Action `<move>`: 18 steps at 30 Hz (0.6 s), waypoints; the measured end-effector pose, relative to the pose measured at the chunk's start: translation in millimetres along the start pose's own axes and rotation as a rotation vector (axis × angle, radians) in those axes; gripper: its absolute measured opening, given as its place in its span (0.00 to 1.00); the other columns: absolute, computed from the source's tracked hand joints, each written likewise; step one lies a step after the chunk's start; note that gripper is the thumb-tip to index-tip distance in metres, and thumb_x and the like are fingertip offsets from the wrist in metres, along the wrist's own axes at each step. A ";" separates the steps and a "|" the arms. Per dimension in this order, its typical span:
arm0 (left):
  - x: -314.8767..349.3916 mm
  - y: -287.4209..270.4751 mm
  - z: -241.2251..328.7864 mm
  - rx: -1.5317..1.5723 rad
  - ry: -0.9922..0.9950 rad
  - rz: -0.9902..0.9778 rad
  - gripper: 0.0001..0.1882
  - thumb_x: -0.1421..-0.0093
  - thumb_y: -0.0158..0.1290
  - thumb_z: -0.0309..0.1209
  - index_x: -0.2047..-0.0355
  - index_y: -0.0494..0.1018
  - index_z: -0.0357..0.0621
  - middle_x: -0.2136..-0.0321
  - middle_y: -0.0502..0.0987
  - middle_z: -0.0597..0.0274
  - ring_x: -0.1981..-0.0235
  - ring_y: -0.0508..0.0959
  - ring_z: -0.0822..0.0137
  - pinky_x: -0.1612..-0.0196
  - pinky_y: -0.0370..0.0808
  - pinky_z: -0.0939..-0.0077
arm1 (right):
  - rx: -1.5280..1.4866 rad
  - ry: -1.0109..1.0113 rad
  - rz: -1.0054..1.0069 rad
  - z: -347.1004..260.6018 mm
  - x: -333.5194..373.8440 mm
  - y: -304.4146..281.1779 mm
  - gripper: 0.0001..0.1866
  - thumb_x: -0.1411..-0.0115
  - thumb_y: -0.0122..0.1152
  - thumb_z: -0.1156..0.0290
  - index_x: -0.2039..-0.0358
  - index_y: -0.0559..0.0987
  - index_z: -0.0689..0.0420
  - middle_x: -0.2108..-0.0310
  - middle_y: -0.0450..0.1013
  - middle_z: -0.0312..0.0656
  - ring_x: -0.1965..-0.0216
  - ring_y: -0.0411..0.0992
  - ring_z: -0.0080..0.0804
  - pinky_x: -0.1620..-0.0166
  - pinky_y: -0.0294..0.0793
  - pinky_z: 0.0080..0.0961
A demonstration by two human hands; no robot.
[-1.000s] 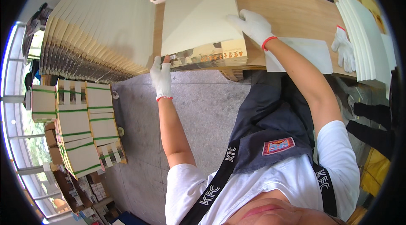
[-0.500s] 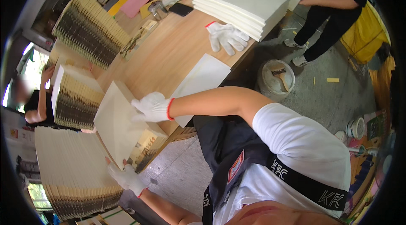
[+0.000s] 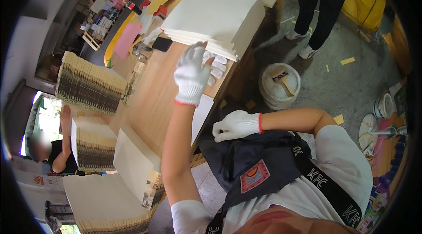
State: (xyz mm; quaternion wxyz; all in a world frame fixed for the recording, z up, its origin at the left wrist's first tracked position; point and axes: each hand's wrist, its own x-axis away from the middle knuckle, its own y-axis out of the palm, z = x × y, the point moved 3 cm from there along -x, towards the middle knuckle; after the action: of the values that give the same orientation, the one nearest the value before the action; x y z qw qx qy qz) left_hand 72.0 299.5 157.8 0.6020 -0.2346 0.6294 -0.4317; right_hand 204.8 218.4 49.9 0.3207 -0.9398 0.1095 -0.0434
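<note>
My left hand point(image 3: 192, 76), in a white knit glove with bare fingertips, reaches to the near edge of a stack of large white sheets point(image 3: 211, 10). Its fingers are stretched and the thumb stands apart; contact with the stack is unclear. Partly behind it, a loose white glove point(image 3: 218, 66) lies on the table. Over the dark apron point(image 3: 233, 159), beside the table edge, my gloved right hand point(image 3: 237, 126) is loosely curled, with nothing visible in it. A white sheet point(image 3: 201, 113) lies along that edge. Farther left stands a thick pale stack point(image 3: 134, 159) with a printed side.
Tall stacks of layered bundles point(image 3: 90, 84) stand on the left side of the wooden table point(image 3: 151, 87). A phone point(image 3: 162, 44) lies near the white sheets. On the floor is a bucket point(image 3: 280, 85) with a brush. Co-workers stand far right, handling a sheet, and left.
Both hands have left the thick pale stack. My left hand has swung up to the white sheets, while the right has drawn back to the apron and curled. The view has turned.
</note>
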 end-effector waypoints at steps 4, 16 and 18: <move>-50.6 34.6 6.3 -0.149 0.365 -0.033 0.25 0.45 0.61 0.33 0.46 0.73 0.50 0.44 0.74 0.59 0.45 0.74 0.49 0.45 0.73 0.57 | -0.010 0.109 0.000 25.3 25.9 -15.0 0.22 0.36 0.53 0.45 0.56 0.80 0.48 0.66 0.80 0.44 0.63 0.79 0.47 0.59 0.76 0.42; -68.5 68.4 -17.6 -0.043 0.470 -0.031 0.16 0.45 0.59 0.33 0.55 0.76 0.50 0.59 0.80 0.61 0.60 0.81 0.56 0.62 0.80 0.62 | -0.038 -0.051 0.758 62.5 70.4 -133.3 0.13 0.38 0.62 0.60 0.55 0.79 0.49 0.61 0.79 0.42 0.62 0.79 0.41 0.59 0.77 0.34; -68.6 69.5 -16.9 -0.016 0.405 -0.036 0.15 0.44 0.58 0.32 0.55 0.76 0.50 0.60 0.81 0.62 0.61 0.82 0.57 0.62 0.80 0.62 | 0.155 -0.180 0.984 58.2 74.2 -163.9 0.13 0.39 0.63 0.66 0.53 0.80 0.48 0.57 0.77 0.39 0.64 0.78 0.38 0.61 0.77 0.33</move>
State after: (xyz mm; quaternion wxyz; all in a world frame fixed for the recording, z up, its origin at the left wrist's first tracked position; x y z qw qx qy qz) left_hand 82.6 395.8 136.8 0.4534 -0.1590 0.7366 -0.4760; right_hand 314.9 361.9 105.1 0.3800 -0.7504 0.5079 0.1859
